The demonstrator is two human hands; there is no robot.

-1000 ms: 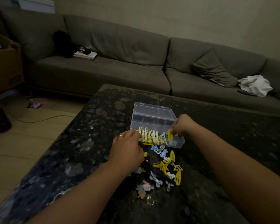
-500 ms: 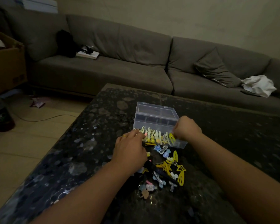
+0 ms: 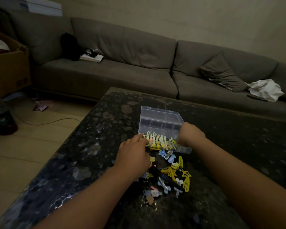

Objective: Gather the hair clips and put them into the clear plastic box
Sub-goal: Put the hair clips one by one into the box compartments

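A clear plastic box [image 3: 160, 120] stands open on the dark speckled table [image 3: 89, 154], its lid tipped back. A row of pale and yellow hair clips [image 3: 157, 140] fills its near compartment. My right hand [image 3: 191, 134] is curled over the box's right end, its fingertips pinching a yellow hair clip [image 3: 172, 143] down among that row. My left hand [image 3: 134, 154] grips the box's front-left corner, and its fingertips are hidden among the clips. A loose pile of clips [image 3: 170, 176], yellow stars, blue flowers and dark ones, lies on the table just in front of the box.
A long grey sofa [image 3: 122, 76] runs behind the table with a cushion [image 3: 221, 73], a white cloth [image 3: 265, 90] and a book [image 3: 92, 57]. On the floor at the left are a cardboard box [image 3: 8, 68], a dark jar [image 3: 2, 116] and a cable.
My right hand has carried the yellow clip from above the box's rim down into the row of clips. My left hand has stayed at the box's corner. The view has tilted slightly.
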